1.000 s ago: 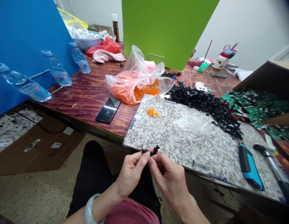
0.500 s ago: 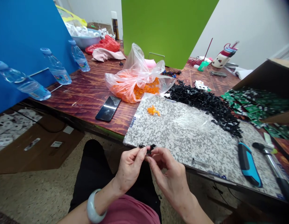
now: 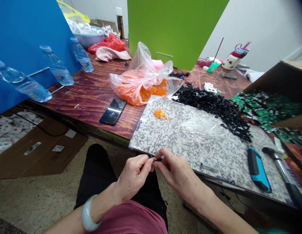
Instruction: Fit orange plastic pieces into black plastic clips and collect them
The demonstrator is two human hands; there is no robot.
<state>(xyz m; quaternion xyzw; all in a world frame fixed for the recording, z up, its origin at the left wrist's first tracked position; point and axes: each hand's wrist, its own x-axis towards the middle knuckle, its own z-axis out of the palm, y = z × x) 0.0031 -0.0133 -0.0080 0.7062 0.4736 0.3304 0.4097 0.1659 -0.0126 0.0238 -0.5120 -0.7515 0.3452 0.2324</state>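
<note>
Just off the front edge of the speckled stone slab (image 3: pixel 146 136), my left hand (image 3: pixel 135 172) pinches a small black plastic part (image 3: pixel 151 156) between thumb and fingertips. My right hand (image 3: pixel 174 165) closes its thumb and index finger on the other end of that part, and the fingertips of both hands meet. Most of the part is hidden by the fingers. On the slab lie a little heap of orange pieces (image 3: pixel 160 113), a spread of thin clear or silvery strands (image 3: pixel 199 126) and a long pile of black plastic parts (image 3: pixel 212 105).
A blue-handled tool (image 3: pixel 258 170) and a hammer (image 3: pixel 284 170) lie on the slab's right. Behind are a plastic bag (image 3: pixel 143 86) of orange pieces and a phone (image 3: pixel 113 111). Water bottles (image 3: pixel 58 70) line the left; a box (image 3: pixel 268 78) of green circuit boards stands right.
My right hand has shifted its grip, its index finger now bent over the black part and covering more of it. Both hands stay together at the slab's edge.
</note>
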